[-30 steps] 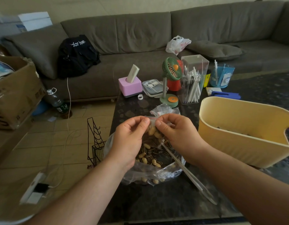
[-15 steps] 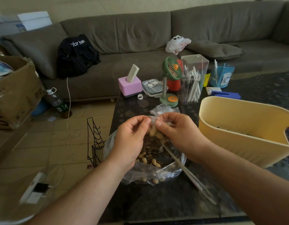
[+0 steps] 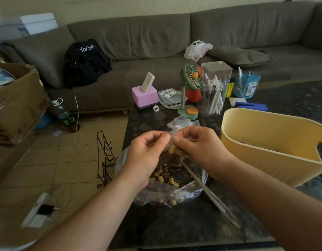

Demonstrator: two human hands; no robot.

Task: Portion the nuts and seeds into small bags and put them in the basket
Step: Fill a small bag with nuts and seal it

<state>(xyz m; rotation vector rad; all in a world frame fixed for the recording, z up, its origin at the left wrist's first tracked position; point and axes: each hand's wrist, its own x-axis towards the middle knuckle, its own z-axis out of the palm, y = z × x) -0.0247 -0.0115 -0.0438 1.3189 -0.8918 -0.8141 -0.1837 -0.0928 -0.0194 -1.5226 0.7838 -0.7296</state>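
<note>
A small clear zip bag (image 3: 173, 148) holding peanuts and sunflower seeds hangs between my hands above the dark table. My left hand (image 3: 144, 158) and my right hand (image 3: 198, 151) both pinch its red-lined top edge, fingertips almost touching. Below it lies a large clear plastic bag (image 3: 167, 187) of peanuts and striped seeds, with a clear long-handled scoop (image 3: 211, 198) sticking out toward the front right. The yellow basket (image 3: 265, 142) stands to the right; dark bits show at its bottom.
Spare empty small bags (image 3: 180, 123) lie just behind my hands. Further back stand a green desk fan (image 3: 190, 84), a clear pen box (image 3: 214, 91), a pink holder (image 3: 144, 96), a blue cup (image 3: 247, 84). Left of the table a wire rack (image 3: 106, 160) stands on the floor.
The small bag and both hands have risen very slightly; my fingertips have closed in along the bag's top edge. The basket and the big bag have not moved.
</note>
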